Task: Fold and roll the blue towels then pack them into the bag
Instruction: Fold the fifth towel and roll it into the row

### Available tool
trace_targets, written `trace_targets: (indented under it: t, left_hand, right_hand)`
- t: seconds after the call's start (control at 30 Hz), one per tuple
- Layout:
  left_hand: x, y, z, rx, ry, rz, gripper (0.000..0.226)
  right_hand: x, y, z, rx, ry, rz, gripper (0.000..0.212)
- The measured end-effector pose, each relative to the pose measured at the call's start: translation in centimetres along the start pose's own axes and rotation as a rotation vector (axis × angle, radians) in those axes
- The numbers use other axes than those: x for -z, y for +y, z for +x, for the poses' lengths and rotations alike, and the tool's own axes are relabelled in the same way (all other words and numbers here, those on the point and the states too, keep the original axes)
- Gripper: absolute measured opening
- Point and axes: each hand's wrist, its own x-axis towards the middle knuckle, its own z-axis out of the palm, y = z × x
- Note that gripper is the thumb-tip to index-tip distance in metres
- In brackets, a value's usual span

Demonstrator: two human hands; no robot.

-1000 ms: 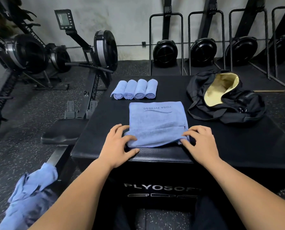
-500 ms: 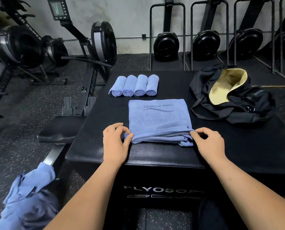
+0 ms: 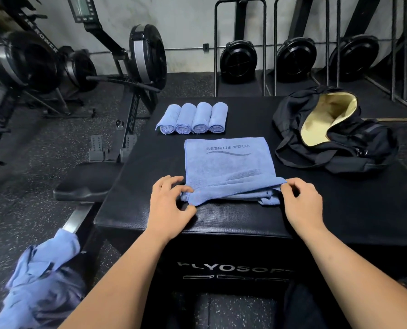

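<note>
The left hand [image 3: 169,203] and right hand [image 3: 302,200] are pinching the near corners of the soft blue towel [image 3: 228,167], the left grip seemingly thumb-led, bunching its nap into a low fold on the black padded box [image 3: 221,222]. Four tight rolled towels [image 3: 193,118] are lying just beyond; the slumped black bag [image 3: 335,157] is gaping at far right, showing cream lining
</note>
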Motion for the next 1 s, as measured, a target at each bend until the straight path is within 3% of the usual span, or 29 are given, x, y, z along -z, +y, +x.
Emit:
trace_targets:
  t: [0.17, 0.23, 0.43, 0.57, 0.63, 0.73, 0.87, 1.0]
  left_hand:
    - [-0.3, -0.7, 0.1, 0.0, 0.055, -0.017, 0.014]
    - [-0.4, -0.6, 0.1, 0.043, 0.088, -0.04, 0.004]
    - [-0.2, -0.7, 0.4, 0.136, 0.11, -0.087, 0.007]
    - [-0.3, -0.7, 0.5, 0.13, 0.127, -0.095, 0.003]
    - [-0.2, -0.2, 0.4, 0.139, 0.163, -0.154, 0.015]
    - [0.2, -0.3, 1.5, 0.152, 0.208, -0.184, 0.009]
    - [0.7, 1.2, 4.8, 0.134, 0.221, -0.039, 0.014]
    - [-0.6, 2.4, 8.0, 0.153, 0.105, 0.231, 0.01]
  right_hand:
    - [-0.1, 0.6, 0.3, -0.013, 0.036, 0.045, 0.008]
    - [-0.2, 0.9, 0.3, -0.013, 0.068, 0.083, 0.019]
    - [-0.1, 0.4, 0.1, -0.006, 0.033, 0.101, 0.028]
    - [-0.3, 1.4, 0.5, 0.025, -0.01, 0.055, 0.015]
    - [-0.1, 1.2, 0.5, 0.007, -0.008, 0.116, 0.009]
    - [0.3, 0.5, 0.9, -0.046, 0.06, 0.22, 0.012]
    - [0.3, -1.6, 3.1, 0.017, 0.097, 0.126, 0.014]
    - [-1.2, -3.7, 6.5, 0.094, -0.043, -0.123, 0.013]
